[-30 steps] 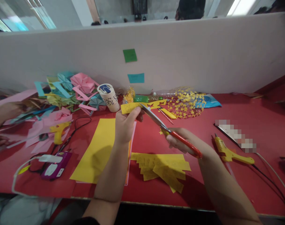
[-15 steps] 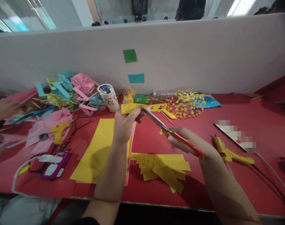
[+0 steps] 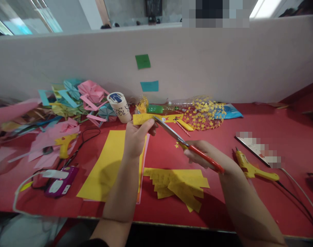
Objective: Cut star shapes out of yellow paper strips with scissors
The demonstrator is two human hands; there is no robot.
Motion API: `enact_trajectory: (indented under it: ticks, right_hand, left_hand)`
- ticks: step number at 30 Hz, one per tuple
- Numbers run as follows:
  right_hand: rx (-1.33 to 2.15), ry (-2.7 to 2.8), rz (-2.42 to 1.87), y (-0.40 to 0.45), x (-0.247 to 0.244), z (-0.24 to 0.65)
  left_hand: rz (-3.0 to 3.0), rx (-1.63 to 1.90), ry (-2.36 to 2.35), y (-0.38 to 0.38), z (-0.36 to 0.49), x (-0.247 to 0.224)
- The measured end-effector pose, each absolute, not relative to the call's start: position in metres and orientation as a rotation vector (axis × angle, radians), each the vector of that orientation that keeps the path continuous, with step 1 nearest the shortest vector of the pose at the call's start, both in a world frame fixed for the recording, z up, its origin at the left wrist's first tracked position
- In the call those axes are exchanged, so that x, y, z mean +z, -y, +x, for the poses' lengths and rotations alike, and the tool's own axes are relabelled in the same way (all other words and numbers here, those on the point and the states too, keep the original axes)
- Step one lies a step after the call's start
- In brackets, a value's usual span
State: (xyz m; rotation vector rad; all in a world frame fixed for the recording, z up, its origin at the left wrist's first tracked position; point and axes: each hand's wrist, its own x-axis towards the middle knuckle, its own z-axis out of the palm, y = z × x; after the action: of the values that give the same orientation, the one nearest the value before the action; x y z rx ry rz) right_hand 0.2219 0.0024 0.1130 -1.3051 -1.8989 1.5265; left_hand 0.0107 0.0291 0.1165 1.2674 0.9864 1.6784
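Note:
My left hand (image 3: 139,134) pinches a small yellow paper piece (image 3: 142,119) above the table. Red-handled scissors (image 3: 180,140) are in my right hand (image 3: 200,152), their blade tips touching the paper beside my left thumb. Whether the paper lies between the blades is too small to tell. Below the scissors, yellow paper strips (image 3: 177,185) lie fanned and overlapping. Large yellow sheets (image 3: 107,164) rest partly under my left forearm. A tiny yellow star (image 3: 176,145) shows near the scissors' pivot.
Folded paper shapes (image 3: 92,92) are heaped at the left, near a cup (image 3: 120,108), a yellow glue gun (image 3: 65,144) and a purple power strip (image 3: 62,183). Star-covered wrap (image 3: 205,113) lies at the back. Another glue gun (image 3: 254,168) and a phone (image 3: 256,149) are at the right.
Another person's hand at the far left has moved leftward, mostly out of view, and the pink paper there has shifted. My hands and the scissors look unchanged.

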Motion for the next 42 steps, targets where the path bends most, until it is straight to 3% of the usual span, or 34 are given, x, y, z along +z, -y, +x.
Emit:
enact_trajectory:
  ticks: [33,42]
  right_hand:
    - [1.595,1.777,-1.018,0.002,0.09,0.202]
    - [1.604,1.739,-1.105,0.003,0.086,0.197]
  left_hand:
    - [1.429,1.715,-0.99,-0.029,0.015,0.113]
    - [1.415,1.699,-0.97,-0.029,0.014,0.112]
